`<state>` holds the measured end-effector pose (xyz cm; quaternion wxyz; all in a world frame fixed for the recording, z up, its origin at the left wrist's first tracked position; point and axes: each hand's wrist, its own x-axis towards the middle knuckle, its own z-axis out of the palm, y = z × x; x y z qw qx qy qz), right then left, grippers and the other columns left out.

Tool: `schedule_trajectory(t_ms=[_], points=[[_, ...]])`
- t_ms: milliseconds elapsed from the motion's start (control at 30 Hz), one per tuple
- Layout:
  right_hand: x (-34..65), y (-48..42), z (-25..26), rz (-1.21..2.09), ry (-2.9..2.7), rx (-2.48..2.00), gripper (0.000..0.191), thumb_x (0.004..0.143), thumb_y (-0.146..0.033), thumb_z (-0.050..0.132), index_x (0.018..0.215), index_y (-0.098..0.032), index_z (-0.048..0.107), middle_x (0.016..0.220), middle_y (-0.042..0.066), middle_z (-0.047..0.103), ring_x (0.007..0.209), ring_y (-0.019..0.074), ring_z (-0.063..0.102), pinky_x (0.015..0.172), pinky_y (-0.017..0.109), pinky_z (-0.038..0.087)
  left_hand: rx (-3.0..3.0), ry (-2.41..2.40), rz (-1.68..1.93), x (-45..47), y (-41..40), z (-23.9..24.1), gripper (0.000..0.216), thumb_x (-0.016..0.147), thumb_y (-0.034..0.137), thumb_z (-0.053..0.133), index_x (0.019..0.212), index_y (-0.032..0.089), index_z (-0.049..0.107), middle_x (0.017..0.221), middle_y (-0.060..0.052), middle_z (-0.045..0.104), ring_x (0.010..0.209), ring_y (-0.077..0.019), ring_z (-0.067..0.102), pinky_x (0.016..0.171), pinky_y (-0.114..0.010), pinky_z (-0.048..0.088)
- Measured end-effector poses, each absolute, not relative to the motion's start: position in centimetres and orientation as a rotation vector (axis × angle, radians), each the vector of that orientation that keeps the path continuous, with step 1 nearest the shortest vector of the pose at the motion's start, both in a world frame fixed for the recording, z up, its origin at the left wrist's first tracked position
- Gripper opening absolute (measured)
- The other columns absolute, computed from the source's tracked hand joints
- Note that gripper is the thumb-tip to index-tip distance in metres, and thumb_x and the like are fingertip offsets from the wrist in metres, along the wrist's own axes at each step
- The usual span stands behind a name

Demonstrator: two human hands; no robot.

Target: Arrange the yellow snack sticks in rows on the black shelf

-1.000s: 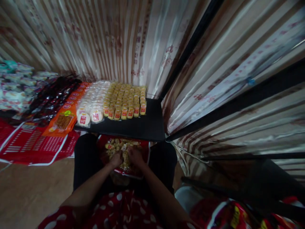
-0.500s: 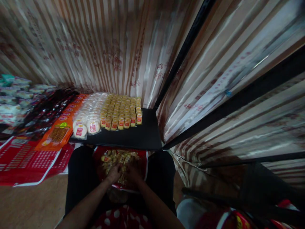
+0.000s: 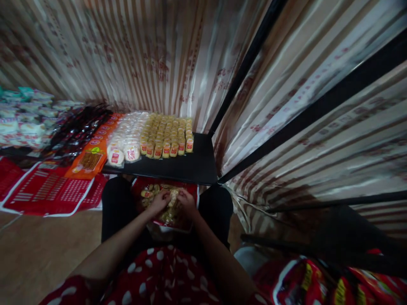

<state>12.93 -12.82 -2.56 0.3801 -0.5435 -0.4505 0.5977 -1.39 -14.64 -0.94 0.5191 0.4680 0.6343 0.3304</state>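
My left hand and my right hand are raised a little above a red bag on my lap. Between my fingertips is a pale, small wrapped snack, pinched from both sides. More yellowish wrapped snacks lie loose in the bag, partly covered by my hands and wrists. It is dim, and the finer detail of my fingers is blurred.
On a black shelf ahead stand rows of yellow wrapped snacks, white round packets, orange packets and dark packets. Red sheets hang at left. Black poles and striped curtains enclose the corner; red packages lie lower right.
Both hands have come up from among the snacks in the bag, and a pale snack now shows between them. My view has shifted slightly.
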Motion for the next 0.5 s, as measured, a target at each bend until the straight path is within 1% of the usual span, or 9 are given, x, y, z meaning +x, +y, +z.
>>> schedule_trajectory(t_ms=[100,167,300,400,500], points=[[13.6,-12.6,-1.0,1.512,-1.089,-1.343,0.033,0.064,-0.033,0.058,0.093,-0.019,0.063,0.084,0.003,0.069,0.073,0.0161,0.063,0.057,0.023,0.047,1.049,1.424,0.815,-1.0,-14.8,0.2,0.030,0.073,0.027,0.056,0.099,0.013,0.060,0.079,-0.004,0.065,0.068,-0.0140,0.059,0.057,-0.023,0.047],[14.0,-12.5,-0.1,1.509,-1.074,-1.333,0.035,0.063,-0.035,0.059,0.095,-0.019,0.064,0.085,0.003,0.069,0.073,0.0158,0.062,0.055,0.022,0.046,0.990,1.367,0.840,-0.6,-15.0,0.9,0.033,0.072,0.027,0.056,0.103,0.013,0.058,0.079,-0.003,0.064,0.064,-0.0126,0.058,0.050,-0.020,0.045],[14.3,-12.5,1.0,1.535,-1.001,-1.298,0.041,0.062,-0.036,0.062,0.099,-0.018,0.062,0.089,0.004,0.069,0.073,0.0148,0.062,0.055,0.021,0.045,0.955,1.315,0.924,0.0,-15.4,2.4,0.033,0.072,0.027,0.058,0.103,0.015,0.056,0.074,-0.001,0.061,0.062,-0.0110,0.056,0.050,-0.019,0.044],[14.1,-12.8,1.8,1.555,-0.897,-1.288,0.042,0.061,-0.038,0.063,0.096,-0.016,0.062,0.082,0.003,0.067,0.067,0.0125,0.060,0.055,0.021,0.045,0.922,1.312,0.971,0.2,-15.5,3.4,0.030,0.073,0.025,0.057,0.101,0.014,0.055,0.065,0.002,0.057,0.056,-0.0096,0.054,0.049,-0.019,0.043],[13.9,-13.3,2.8,1.577,-0.850,-1.245,0.039,0.061,-0.039,0.064,0.093,-0.016,0.062,0.079,0.002,0.066,0.066,0.0119,0.060,0.056,0.021,0.045,0.908,1.318,0.993,0.3,-15.6,4.1,0.028,0.074,0.024,0.057,0.099,0.014,0.054,0.062,0.004,0.055,0.054,-0.0089,0.053,0.048,-0.019,0.043]])
